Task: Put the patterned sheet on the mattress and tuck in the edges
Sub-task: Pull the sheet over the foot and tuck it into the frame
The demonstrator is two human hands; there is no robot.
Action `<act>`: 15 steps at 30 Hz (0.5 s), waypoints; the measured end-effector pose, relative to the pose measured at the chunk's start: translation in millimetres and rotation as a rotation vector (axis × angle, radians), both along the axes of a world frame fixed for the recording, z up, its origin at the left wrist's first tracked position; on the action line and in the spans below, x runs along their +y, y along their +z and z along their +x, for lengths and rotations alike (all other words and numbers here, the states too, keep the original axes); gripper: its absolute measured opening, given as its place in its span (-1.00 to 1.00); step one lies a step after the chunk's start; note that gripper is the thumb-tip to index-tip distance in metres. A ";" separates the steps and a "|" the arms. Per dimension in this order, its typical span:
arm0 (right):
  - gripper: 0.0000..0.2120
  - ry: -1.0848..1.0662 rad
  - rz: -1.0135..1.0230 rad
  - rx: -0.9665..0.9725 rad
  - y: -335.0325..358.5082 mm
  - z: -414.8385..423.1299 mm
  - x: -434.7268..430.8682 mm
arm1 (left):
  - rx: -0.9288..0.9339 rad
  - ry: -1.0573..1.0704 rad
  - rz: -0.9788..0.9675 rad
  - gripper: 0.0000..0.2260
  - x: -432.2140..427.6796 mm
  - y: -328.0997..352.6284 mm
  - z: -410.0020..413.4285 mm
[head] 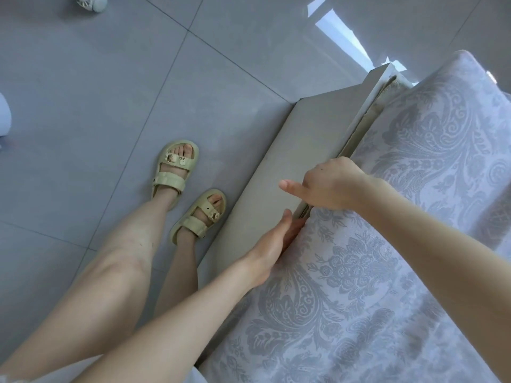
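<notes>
The patterned sheet, pale with grey floral swirls, covers the mattress on the right. A bare strip of the mattress side shows beyond my hands, beside the beige bed frame rail. My left hand presses straight fingers down into the gap between rail and mattress, against the sheet's edge. My right hand is just beyond it. Its fingers curl over the sheet-covered mattress edge into the same gap and their tips are hidden, while the thumb sticks out over the rail.
My legs stand close to the rail, with my feet in pale green sandals on the grey tiled floor. A white shoe lies at the top left. The corner of the bed frame is ahead.
</notes>
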State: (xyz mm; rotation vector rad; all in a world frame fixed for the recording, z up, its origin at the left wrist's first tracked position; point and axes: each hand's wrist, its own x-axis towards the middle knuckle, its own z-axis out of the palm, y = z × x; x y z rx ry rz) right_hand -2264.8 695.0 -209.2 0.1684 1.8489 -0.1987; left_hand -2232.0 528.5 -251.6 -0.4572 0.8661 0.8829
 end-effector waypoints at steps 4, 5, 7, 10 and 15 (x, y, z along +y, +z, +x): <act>-0.26 0.131 0.023 0.297 25.4 27.6 -10.8 | 0.002 -0.110 0.124 -0.51 22.7 0.8 1.6; -0.25 0.169 0.014 0.315 27.6 35.2 -14.2 | -0.018 -0.121 0.110 -0.55 24.5 -2.5 2.0; -0.26 0.228 0.023 0.285 21.5 42.6 -18.4 | -0.087 -0.088 0.095 -0.57 19.2 -11.0 5.5; -0.28 0.274 0.035 0.161 3.1 37.3 -23.2 | -0.062 -0.017 0.039 -0.40 -4.0 -4.4 8.7; -0.22 0.285 0.056 -0.100 -19.3 28.1 -35.2 | 0.127 -0.112 -0.094 -0.50 -81.9 13.9 17.5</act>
